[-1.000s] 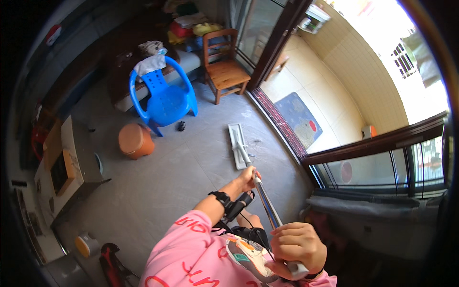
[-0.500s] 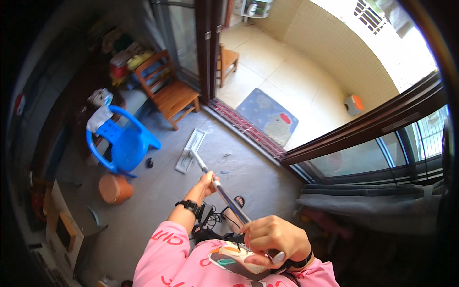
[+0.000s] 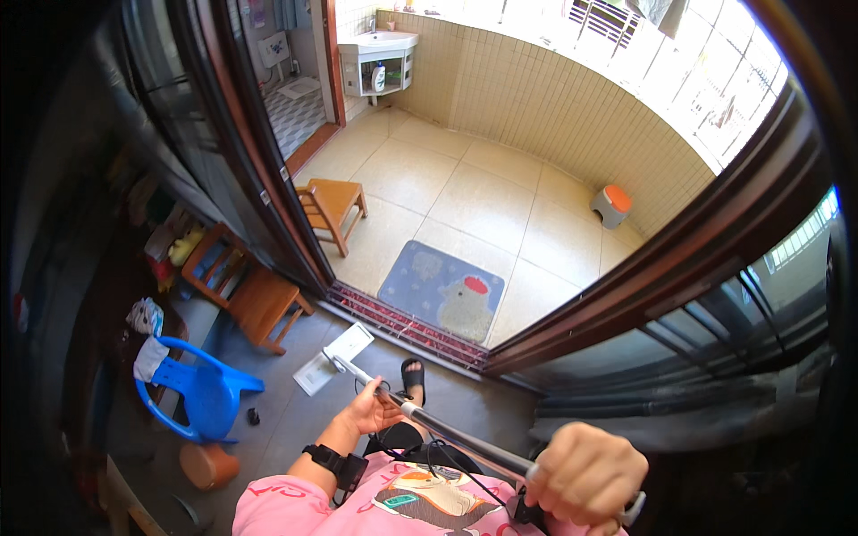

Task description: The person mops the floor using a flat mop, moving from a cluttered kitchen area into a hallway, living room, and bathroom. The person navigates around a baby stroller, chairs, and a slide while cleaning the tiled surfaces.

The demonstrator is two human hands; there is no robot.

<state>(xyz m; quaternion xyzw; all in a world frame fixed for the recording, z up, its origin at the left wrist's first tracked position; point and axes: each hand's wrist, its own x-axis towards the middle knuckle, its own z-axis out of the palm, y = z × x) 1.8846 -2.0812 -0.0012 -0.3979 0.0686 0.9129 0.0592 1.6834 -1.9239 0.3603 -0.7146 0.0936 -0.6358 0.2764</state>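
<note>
The mop [image 3: 460, 434] slants up from the floor [image 3: 290, 424]; the right hand [image 3: 585, 473] clenches its upper end, the left hand [image 3: 374, 412] loosely curls lower down. Probably light, stiff and slick, it suits 2 well-spaced holds.

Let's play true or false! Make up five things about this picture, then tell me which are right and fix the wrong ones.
1. The left hand is nearer the mop head than the right hand is. True.
2. The mat lies on beige tiles. True.
3. The mop head sits on the mat. False: it is over the grey floor.
4. The plastic chair is blue. True.
5. The sandal is red. False: the sandal is black.
</note>
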